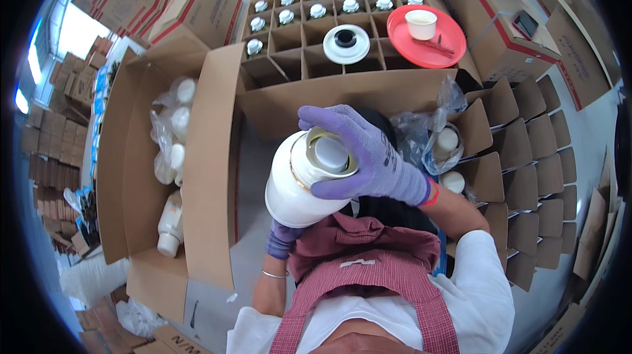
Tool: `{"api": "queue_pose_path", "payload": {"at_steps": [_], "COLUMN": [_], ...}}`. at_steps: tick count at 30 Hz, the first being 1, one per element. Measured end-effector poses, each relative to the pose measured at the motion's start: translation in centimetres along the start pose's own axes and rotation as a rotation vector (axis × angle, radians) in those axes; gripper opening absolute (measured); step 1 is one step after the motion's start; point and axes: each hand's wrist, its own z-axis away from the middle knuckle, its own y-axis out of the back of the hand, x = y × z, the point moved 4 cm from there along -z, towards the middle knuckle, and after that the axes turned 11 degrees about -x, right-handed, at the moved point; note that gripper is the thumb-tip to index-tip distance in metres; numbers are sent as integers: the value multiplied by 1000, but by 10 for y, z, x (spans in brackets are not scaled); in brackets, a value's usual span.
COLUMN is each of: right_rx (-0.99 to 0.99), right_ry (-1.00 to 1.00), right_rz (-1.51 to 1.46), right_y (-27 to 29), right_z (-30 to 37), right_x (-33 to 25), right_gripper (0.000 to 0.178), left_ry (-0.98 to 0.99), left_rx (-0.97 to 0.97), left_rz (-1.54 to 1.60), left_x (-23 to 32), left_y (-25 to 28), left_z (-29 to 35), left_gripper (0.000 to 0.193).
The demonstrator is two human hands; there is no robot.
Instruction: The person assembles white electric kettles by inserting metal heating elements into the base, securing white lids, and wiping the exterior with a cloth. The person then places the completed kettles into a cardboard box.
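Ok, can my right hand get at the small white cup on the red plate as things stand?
Probably yes, once free: the right hand is on the white flask, but nothing seems to block its way to the white cup on the red plate.

Fisheye camera on my head, facing down: my right hand (372, 156) close below, near mid-view; my apron (385, 275) on near side of hand, divided carton (349, 84) beyond; edges bending rimward.

White light glares through a bright opening (82, 31) at ten o'clock; stacked brown cartons (46, 173) rise at nine; pale grey floor (592, 140) shows at three.
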Motion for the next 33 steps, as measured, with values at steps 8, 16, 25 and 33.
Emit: {"api": "queue_pose_path", "payload": {"at_steps": [8,16,25,33], "right_rx": [213,-238,-241,-278], "right_ry": [91,5,-271,123], "right_rz": [175,183,984,553], "right_y": [15,-4,84,34], "right_z": [-2,127,-62,-93], "right_x": [-15,45,271,197], "right_gripper": [67,57,71,61], "left_ry": [-151,-32,-179,-109], "left_rx": [196,-659,-859,212], "left_rz": [-197,202,-510,1091], "left_x": [-11,96,104,47], "left_y": [-3,111,19,74], "left_z": [-39,-132,-142,-183], "left_gripper": [64,40,50,69]}}
